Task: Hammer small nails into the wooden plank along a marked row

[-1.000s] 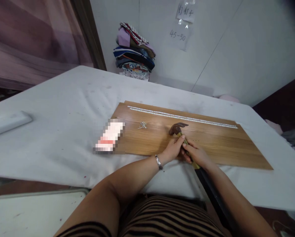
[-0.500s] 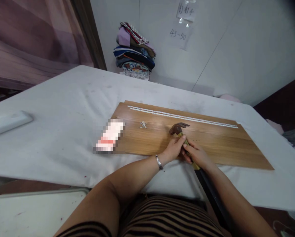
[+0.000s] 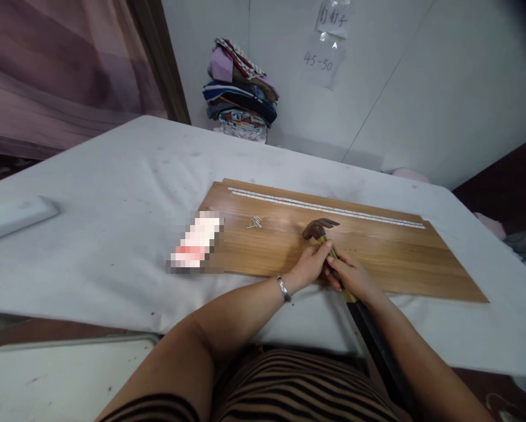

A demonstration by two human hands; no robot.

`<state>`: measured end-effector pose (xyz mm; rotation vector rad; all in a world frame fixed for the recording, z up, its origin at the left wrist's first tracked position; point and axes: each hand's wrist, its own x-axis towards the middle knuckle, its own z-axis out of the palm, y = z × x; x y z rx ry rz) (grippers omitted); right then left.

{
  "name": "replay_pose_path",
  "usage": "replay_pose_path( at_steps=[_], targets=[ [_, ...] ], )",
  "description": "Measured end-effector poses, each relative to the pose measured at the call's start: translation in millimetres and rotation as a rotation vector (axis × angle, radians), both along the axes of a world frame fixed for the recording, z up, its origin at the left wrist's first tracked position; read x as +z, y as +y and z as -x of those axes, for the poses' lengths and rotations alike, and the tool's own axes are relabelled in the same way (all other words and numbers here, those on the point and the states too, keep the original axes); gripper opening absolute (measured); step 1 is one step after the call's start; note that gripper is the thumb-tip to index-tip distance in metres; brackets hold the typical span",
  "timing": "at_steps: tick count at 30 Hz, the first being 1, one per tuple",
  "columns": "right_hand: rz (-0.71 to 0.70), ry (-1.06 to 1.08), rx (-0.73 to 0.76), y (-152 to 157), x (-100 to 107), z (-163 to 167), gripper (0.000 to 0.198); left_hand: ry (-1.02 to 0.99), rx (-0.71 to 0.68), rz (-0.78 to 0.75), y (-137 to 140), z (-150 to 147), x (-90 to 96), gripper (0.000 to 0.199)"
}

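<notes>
A claw hammer (image 3: 319, 228) with a rusty head and a yellow and black handle is held in both hands over the near middle of a wooden board (image 3: 399, 258). Wearing a silver bracelet, my left hand (image 3: 309, 264) is closed around the handle just below the head. My right hand (image 3: 350, 274) grips the same handle a little lower, its thumb lying along the shaft. The black end of the handle runs back toward my body. Several loose nails (image 3: 254, 222) lie in a small pile on the board, left of the hammer head.
Two white measuring strips (image 3: 324, 207) run along the board's far edge. A pixelated phone-like object (image 3: 196, 240) lies at its left end. The board rests on a white-covered table (image 3: 113, 205). Folded cloths (image 3: 240, 88) are stacked against the wall; a white object (image 3: 16, 217) lies far left.
</notes>
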<state>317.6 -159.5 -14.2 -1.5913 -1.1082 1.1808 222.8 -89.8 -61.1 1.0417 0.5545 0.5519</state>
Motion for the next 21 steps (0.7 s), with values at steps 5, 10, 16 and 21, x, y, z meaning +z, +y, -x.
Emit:
replay_pose_path(
  at_steps=[5,10,16,21],
  targets=[
    [0.035,0.009,0.019,1.0,1.7,-1.0,0.027,0.001,-0.004,-0.002,1.4,-1.5,-2.7,0.06],
    [0.046,0.03,-0.012,2.8,1.8,-0.2,0.028,-0.012,0.013,0.015,0.9,-1.6,-2.5,0.059],
    [-0.004,0.006,-0.009,-0.9,-2.5,-0.7,0.026,-0.008,-0.012,0.017,-0.5,0.5,0.8,0.058],
    [0.064,0.001,0.014,1.9,3.1,-0.9,0.027,-0.014,-0.004,0.011,1.4,-0.6,-1.4,0.059]
  ],
)
